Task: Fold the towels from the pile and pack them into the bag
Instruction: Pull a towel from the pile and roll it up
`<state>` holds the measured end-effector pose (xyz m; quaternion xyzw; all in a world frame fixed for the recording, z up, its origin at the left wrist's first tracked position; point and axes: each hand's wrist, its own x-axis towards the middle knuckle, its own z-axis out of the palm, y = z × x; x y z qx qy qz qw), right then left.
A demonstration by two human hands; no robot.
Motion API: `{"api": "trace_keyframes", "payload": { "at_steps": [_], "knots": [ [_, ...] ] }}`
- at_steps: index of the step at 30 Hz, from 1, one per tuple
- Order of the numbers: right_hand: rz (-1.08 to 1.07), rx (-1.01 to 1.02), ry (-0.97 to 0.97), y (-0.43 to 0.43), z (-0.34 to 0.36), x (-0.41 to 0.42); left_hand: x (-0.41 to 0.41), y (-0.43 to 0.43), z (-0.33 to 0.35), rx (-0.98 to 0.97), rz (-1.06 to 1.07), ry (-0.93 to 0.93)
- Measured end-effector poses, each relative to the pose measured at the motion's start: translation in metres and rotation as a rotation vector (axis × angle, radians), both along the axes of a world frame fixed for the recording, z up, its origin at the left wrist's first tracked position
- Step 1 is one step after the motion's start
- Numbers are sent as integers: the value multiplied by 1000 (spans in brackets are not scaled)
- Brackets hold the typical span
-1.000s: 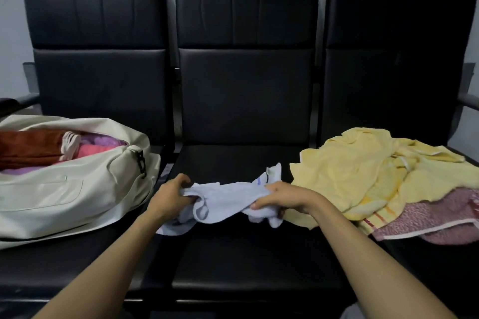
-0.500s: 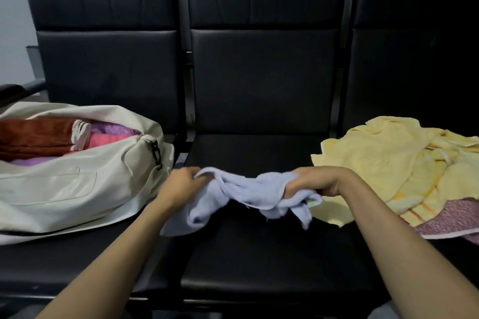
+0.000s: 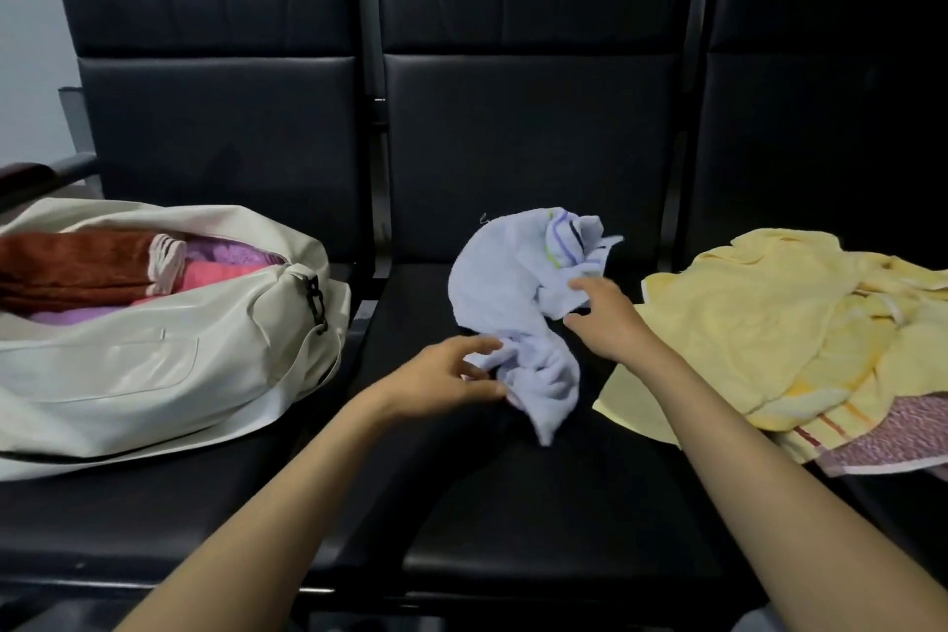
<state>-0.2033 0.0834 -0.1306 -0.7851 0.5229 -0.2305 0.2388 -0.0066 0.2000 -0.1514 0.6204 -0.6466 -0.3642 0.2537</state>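
Seats (image 3: 513, 503) of black padding stand three in a row and fill most of the view, with a pale grey wall (image 3: 31, 41) showing at the far left. On the left seat lies a cream bag (image 3: 128, 364), wide open at the top. Inside it are a folded brown towel (image 3: 66, 267) with a pale striped end, a pink towel (image 3: 215, 275) beside it and a purple towel (image 3: 225, 252) behind and beneath. On the right seat lies the pile: crumpled yellow towels (image 3: 744, 318) over a pink patterned towel (image 3: 892, 431) at the near edge. Between bag and pile, on the middle seat, a light blue towel (image 3: 502, 282) lies bunched and unfolded, with coloured stripes showing at its far end. The left hand (image 3: 436, 377) pinches the towel's near end between thumb and fingers. The right hand (image 3: 610, 323) is released, its fingers spread and only their tips touching the towel's right-hand folds. A small black clip (image 3: 315, 298) hangs at the bag's right end.
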Motion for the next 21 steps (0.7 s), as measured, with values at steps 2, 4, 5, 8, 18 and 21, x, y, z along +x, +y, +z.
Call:
{"api": "trace_keyframes", "payload": {
  "at_steps": [2,4,5,8,18,21],
  "knots": [
    [58,53,52,1,-7,0,1,-4,1,-108,93,-155],
    [163,147,178,7,-13,1,6,-9,-6,-129,119,-314],
    [209,186,269,11,-18,3,8,-12,-11,-122,101,-370],
    [273,182,460,21,-30,7,3,-18,-26,-100,32,-392],
    [141,-131,377,16,-39,-9,-25,-43,-46,-291,214,-179],
    [51,-172,264,7,-33,-26,-24,-40,-21,-365,462,143]
  ]
}}
